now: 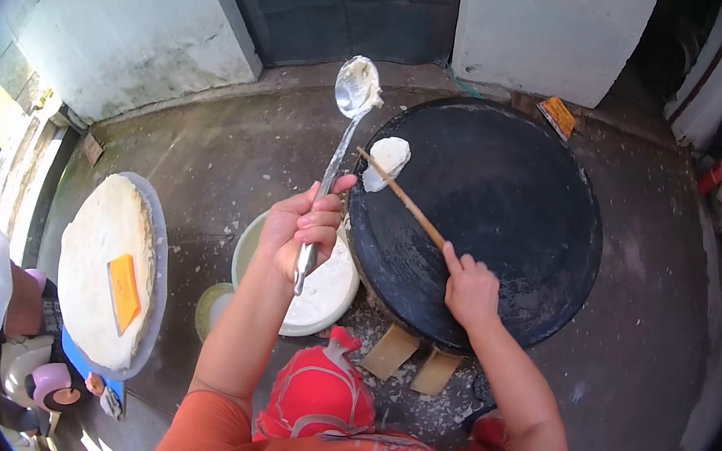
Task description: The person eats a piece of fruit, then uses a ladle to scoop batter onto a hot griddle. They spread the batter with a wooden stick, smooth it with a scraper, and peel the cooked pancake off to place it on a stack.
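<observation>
My left hand (302, 227) is closed round the handle of a metal ladle (332, 163), raised over the floor beside the griddle. White batter coats the ladle's bowl. In my right hand (469, 286) is a thin wooden stick (413, 207), which reaches up and left across the griddle. The stick's far end lies at a lump of white batter (387, 158) on the upper left edge of the round black griddle (506, 216). Below my left hand, partly hidden by it, stands a tub of white batter (322, 288).
A stack of thin pale flatbreads (108, 230) with an orange scraper (124, 291) on it is at the left. Cardboard pieces (390, 353) lie below the griddle. Another orange-yellow piece (557, 116) is behind it. Household items crowd the lower left.
</observation>
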`<state>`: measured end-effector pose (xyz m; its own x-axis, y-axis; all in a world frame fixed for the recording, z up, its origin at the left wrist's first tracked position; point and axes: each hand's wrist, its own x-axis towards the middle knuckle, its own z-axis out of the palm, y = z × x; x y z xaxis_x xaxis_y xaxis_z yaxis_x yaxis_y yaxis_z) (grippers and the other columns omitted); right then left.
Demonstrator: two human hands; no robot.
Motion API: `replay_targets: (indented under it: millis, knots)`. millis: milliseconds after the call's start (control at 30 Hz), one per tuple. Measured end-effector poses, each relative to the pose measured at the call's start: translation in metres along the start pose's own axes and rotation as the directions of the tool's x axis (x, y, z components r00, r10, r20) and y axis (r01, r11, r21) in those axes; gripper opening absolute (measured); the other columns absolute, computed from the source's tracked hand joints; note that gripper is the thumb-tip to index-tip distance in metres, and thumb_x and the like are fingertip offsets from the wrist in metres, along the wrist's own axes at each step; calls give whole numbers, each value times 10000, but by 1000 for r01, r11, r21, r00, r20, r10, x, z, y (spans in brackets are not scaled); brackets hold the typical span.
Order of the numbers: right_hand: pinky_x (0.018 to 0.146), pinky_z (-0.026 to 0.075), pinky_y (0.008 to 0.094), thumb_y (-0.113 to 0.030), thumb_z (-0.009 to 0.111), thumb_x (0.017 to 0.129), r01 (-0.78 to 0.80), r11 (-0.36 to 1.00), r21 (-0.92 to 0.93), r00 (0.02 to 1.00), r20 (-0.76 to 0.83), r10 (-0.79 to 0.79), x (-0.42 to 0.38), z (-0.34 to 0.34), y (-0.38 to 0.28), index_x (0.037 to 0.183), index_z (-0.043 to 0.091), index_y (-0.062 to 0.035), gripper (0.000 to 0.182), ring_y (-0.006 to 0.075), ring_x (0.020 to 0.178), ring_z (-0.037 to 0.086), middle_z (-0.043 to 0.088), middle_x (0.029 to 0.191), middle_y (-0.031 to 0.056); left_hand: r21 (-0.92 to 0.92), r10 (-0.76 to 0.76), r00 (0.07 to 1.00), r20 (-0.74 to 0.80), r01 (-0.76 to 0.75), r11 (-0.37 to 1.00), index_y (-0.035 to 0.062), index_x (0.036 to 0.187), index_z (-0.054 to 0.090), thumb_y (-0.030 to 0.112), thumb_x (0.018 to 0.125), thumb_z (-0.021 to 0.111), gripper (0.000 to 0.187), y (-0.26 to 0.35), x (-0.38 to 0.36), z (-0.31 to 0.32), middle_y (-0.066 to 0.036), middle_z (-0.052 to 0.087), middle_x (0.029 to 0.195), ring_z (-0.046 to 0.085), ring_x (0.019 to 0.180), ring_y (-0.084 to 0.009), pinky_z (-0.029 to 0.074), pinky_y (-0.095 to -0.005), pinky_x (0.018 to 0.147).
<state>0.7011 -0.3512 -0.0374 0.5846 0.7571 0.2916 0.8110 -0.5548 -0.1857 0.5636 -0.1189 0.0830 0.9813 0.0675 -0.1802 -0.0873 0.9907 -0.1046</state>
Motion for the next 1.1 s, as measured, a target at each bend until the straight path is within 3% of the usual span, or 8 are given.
replay_targets:
  millis: [100,200,367,500,700,833,1000,1100]
  knots:
    - [589,478,383,-91,584,665,-34,994,-107,997,-65,27,18,-3,8,1129,567,-149,468,255,622,559,516,739,75,-47,32,999,-34,-34,998,-71,1204,380,196,943,336,376,2,-25,-19,-42,403,693,354,484,-87,328,-210,377]
    - [585,479,371,-103,569,696,-130,944,302,990,-12,140,2,-10,-6,1084,599,-176,396,251,635,580,519,713,73,-19,108,981,-158,-112,993,-63,1208,382,206,946,324,379,9,-62,-50,-38,403,667,344,470,-85,316,-205,369]
    - [562,463,370,-57,570,678,-53,989,-135,993,-115,38,24,-1,30,1109,569,-131,437,243,618,547,501,714,77,-76,168,904,-393,-214,974,-61,1178,405,197,944,315,360,2,-108,-105,-33,412,654,349,460,-82,315,-204,370]
    - [607,472,364,-64,553,710,-181,889,422,960,-119,253,15,10,4,1056,614,-131,357,275,670,577,516,672,97,-216,130,849,-513,-274,937,-73,1142,422,183,936,305,349,5,-128,-148,-28,424,659,362,462,-81,315,-201,377]
    - [580,475,377,-107,574,694,-186,975,-123,977,-129,170,45,9,40,1094,583,-120,400,267,646,562,533,738,88,-298,116,807,-579,-342,891,-92,1118,428,157,921,310,339,5,-134,-180,-29,437,666,371,464,-88,321,-208,383]
    - [631,474,377,-92,580,694,-226,898,378,951,-114,287,30,16,7,1055,613,-124,364,278,684,585,555,736,109,-306,115,839,-532,-318,897,-94,1117,429,138,911,317,330,11,-136,-192,-32,440,670,380,470,-92,326,-211,388]
    - [564,472,377,-70,573,711,-216,968,-132,962,-200,187,52,15,51,1112,571,-153,409,258,617,563,513,694,81,-300,97,833,-545,-302,905,-99,1116,427,138,912,316,332,10,-134,-197,-33,441,674,380,471,-92,323,-209,386]
    - [648,489,377,-96,558,704,-450,857,250,887,19,461,57,5,30,1100,591,-124,398,276,740,602,614,864,113,-323,88,825,-558,-314,893,-99,1111,429,152,918,312,338,14,-133,-195,-35,442,679,376,472,-92,326,-210,387]
